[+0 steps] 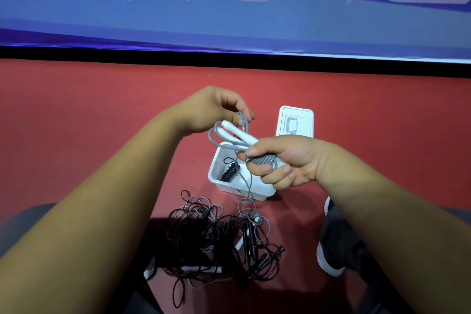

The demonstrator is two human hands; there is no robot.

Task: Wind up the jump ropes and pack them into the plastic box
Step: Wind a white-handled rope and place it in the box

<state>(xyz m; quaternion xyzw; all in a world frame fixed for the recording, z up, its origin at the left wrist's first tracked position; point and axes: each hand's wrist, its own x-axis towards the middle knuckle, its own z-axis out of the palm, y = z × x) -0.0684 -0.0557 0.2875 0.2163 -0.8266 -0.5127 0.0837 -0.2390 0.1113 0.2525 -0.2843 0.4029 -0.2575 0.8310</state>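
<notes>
Grey jump rope (pixel 263 160) | coils clenched in right fingers (pixel 262 170) | loop pinched by left fingers (pixel 239 106)

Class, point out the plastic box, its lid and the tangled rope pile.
plastic box (pixel 217 163): head view, inner left wall.
lid (pixel 293 123): head view, raised centre panel.
tangled rope pile (pixel 204 232): head view, dark middle loops.

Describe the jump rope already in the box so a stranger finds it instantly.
On the red floor sits an open white plastic box. Inside lies one small black bundle. Unlike the loose tangle beside the box, it is tightly wound.
</notes>
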